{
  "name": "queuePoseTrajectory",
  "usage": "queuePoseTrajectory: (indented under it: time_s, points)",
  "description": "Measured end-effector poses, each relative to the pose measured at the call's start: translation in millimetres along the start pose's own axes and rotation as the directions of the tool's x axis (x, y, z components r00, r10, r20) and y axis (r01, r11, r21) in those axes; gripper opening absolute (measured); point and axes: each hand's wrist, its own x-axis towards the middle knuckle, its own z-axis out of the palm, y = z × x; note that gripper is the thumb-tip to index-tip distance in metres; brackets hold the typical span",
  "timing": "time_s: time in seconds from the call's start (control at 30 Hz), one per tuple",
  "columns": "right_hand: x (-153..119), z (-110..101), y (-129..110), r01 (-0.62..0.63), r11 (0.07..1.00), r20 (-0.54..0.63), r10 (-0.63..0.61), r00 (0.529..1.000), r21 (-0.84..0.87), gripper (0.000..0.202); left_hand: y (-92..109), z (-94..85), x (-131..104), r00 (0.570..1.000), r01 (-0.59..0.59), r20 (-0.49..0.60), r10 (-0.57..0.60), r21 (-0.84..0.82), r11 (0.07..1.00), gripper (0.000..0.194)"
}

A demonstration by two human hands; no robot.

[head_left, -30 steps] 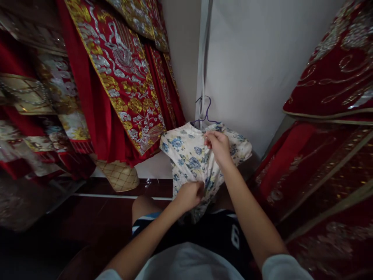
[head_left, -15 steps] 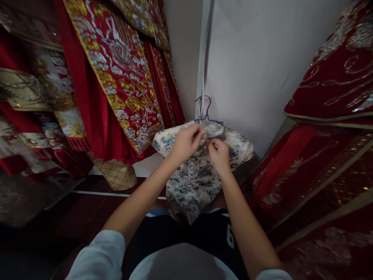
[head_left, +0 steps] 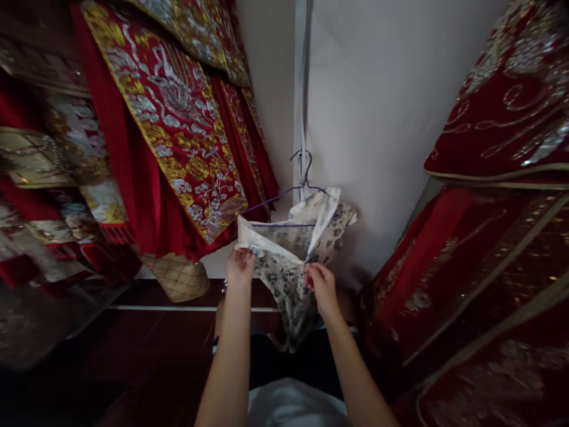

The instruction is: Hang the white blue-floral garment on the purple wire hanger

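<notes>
I see my left hand [head_left: 240,265] pinching the floral garment [head_left: 291,252] at its left edge; my right hand [head_left: 320,286] pinches a fold nearer the middle; the cloth hangs down from the purple wire hanger [head_left: 284,201] above both hands, against the white wall [head_left: 377,107].

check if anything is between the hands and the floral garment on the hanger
Nothing visible: the left hand and right hand both already grip the floral garment, which hangs from the purple hanger.
</notes>
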Motion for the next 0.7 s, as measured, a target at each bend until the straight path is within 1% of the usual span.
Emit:
queuePoseTrajectory:
  time_s: [0.07, 0.13, 0.2, 0.27, 0.33, 0.37, 0.4, 0.43, 0.5, 0.53, 0.6, 0.67, 0.7]
  points:
    - [-3, -8, 10, -0.049, 0.997, -0.106, 0.055, 0.993, 0.058, 0.027, -12, 12.2, -27, 0.990, 0.129, -0.051, -0.134, -0.091, 0.988, 0.048]
    - [-3, -21, 20, -0.054, 0.996, -0.210, 0.068, 0.975, 0.074, 0.026, -19, 25.8, -48, 0.966, 0.232, -0.077, -0.248, -0.168, 0.958, 0.044]
    - [-1, -34, 28, -0.013, 1.000, -0.265, 0.010, 0.964, -0.007, 0.024, -18, 39.1, -60, 0.933, 0.316, -0.093, -0.347, -0.249, 0.916, 0.039]
    - [1, -45, 32, 0.033, 0.983, -0.247, -0.078, 0.966, -0.182, 0.025, -8, 51.5, -67, 0.905, 0.372, -0.077, -0.419, -0.338, 0.865, 0.036]
    - [1, -50, 30, 0.086, 0.939, -0.175, -0.151, 0.973, -0.332, 0.021, 10, 62.9, -72, 0.907, 0.391, 0.008, -0.421, -0.386, 0.835, 0.035]
    - [-1, -50, 27, 0.125, 0.921, -0.129, -0.184, 0.974, -0.368, 0.016, 20, 68.2, -75, 0.919, 0.384, 0.067, -0.390, -0.385, 0.839, 0.034]
    - [-3, -49, 22, 0.175, 0.911, -0.071, -0.216, 0.974, -0.373, 0.015, 30, 73.0, -79, 0.931, 0.366, 0.128, -0.343, -0.362, 0.857, 0.032]
    - [-6, -46, 15, 0.227, 0.909, 0.003, -0.241, 0.970, -0.350, 0.021, 40, 77.5, -83, 0.936, 0.345, 0.186, -0.298, -0.325, 0.881, 0.031]
    - [-14, -37, -2, 0.286, 0.922, 0.196, -0.239, 0.951, -0.260, 0.033, 57, 84.4, -91, 0.932, 0.299, 0.279, -0.234, -0.219, 0.929, 0.028]
    - [-19, -32, -10, 0.275, 0.936, 0.298, -0.205, 0.932, -0.218, 0.034, 62, 86.6, -94, 0.927, 0.266, 0.312, -0.208, -0.154, 0.952, 0.027]
    - [-28, -23, -25, 0.197, 0.967, 0.461, -0.104, 0.881, -0.158, 0.030, 69, 87.6, -98, 0.927, 0.166, 0.348, -0.143, -0.038, 0.985, 0.025]
    - [-34, -18, -36, 0.103, 0.987, 0.532, -0.022, 0.847, -0.123, 0.022, 71, 83.2, -98, 0.929, 0.060, 0.364, -0.066, 0.027, 0.998, 0.023]
    - [-36, -17, -39, 0.056, 0.992, 0.542, 0.012, 0.840, -0.110, 0.020, 71, 79.1, -97, 0.918, 0.035, 0.394, -0.047, 0.038, 0.999, 0.023]
